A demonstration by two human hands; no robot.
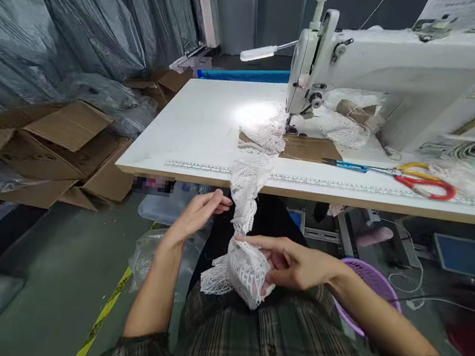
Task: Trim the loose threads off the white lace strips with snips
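White lace trim [244, 194] runs from under the sewing machine's needle area, over the table's front edge and down to my lap. Its lower part is gathered into a bundle, and my right hand [296, 263] is closed around the right side of it, some fingers hidden by the lace. My left hand [202, 211] is just left of the hanging strip, fingers stretched toward it with nothing visible in them. The sewing machine [305, 70] stands above the white table [201, 120]. Brown card [307, 149] lies beside the lace near the presser foot.
Yellow-and-red-handled scissors [427, 181] and a blue-handled tool [349, 165] lie at the table's front right. More lace [346, 128] rests behind the needle. Cardboard boxes [66, 142] stand on the left floor. A purple basket [373, 279] sits below right.
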